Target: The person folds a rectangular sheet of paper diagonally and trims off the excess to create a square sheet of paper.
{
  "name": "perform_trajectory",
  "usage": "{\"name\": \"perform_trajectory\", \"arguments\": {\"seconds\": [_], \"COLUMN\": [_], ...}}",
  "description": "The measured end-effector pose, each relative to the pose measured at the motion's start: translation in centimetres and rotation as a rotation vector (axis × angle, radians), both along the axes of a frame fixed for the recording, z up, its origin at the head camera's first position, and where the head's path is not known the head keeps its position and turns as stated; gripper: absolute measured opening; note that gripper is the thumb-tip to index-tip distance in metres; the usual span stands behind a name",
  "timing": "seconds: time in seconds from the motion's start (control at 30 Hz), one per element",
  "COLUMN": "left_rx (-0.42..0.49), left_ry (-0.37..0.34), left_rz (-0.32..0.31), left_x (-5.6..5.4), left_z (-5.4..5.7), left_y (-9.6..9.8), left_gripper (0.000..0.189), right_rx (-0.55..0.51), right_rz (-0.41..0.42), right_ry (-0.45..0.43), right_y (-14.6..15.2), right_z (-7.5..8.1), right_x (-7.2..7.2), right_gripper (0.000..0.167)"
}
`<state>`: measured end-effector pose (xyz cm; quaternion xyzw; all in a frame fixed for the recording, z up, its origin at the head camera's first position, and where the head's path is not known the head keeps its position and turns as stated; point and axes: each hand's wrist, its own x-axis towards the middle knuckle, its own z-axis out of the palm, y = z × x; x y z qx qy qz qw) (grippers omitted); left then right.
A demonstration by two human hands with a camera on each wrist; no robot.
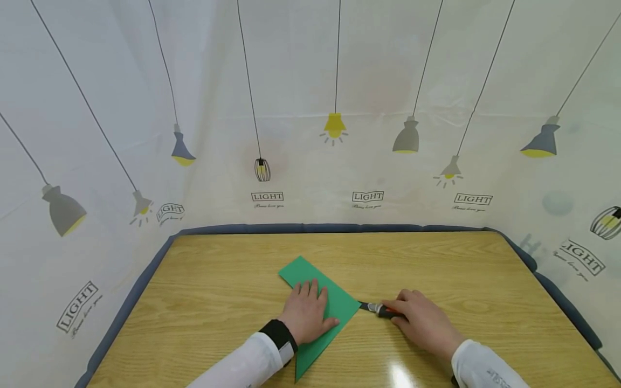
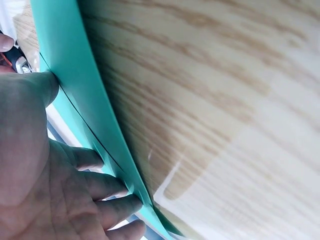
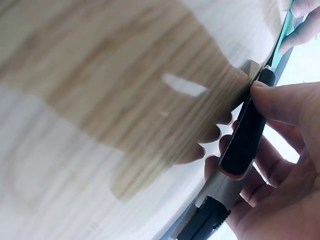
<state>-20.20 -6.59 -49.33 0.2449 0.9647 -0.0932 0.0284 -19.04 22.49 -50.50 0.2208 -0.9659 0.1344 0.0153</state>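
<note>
A folded sheet of green paper (image 1: 339, 296) lies on the wooden table, one corner pointing right. My left hand (image 1: 306, 312) rests on it with fingers spread, pressing it down. In the left wrist view, the paper (image 2: 75, 65) shows a dark line between its layers near the fingertips. My right hand (image 1: 427, 323) grips a black utility knife (image 1: 388, 311) with grey and orange parts. The knife's tip meets the paper's right corner; whether the blade sits between the layers is hard to tell. Seen from the right wrist, the knife's handle (image 3: 245, 135) lies between thumb and curled fingers.
The wooden table (image 1: 218, 280) has a dark blue padded edge (image 1: 330, 228) along its back and sides. Behind it hangs a white curtain (image 1: 301, 64) printed with lamps and lettering. Light glares off the tabletop at the front.
</note>
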Motion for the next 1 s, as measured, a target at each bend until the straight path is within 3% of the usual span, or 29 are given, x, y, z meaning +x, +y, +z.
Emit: {"name": "perform_trajectory", "arguments": {"seconds": [0.37, 0.67, 1.0], "left_rx": [0.008, 0.061, 0.064], "left_ry": [0.003, -0.063, -0.134], "left_rz": [-0.004, -0.006, -0.050], "left_x": [0.02, -0.11, -0.64], "left_z": [-0.09, 0.03, -0.31], "left_y": [-0.14, -0.43, -0.65], "left_gripper": [0.081, 0.085, 0.079], "right_rx": [-0.010, 0.002, -0.010], "right_rz": [-0.030, -0.013, 0.113], "right_ry": [-0.037, -0.034, 0.004], "right_y": [0.36, 0.68, 0.50], "right_z": [0.21, 0.03, -0.20], "right_x": [-0.07, -0.05, 0.38], "right_gripper": [0.041, 0.040, 0.042]}}
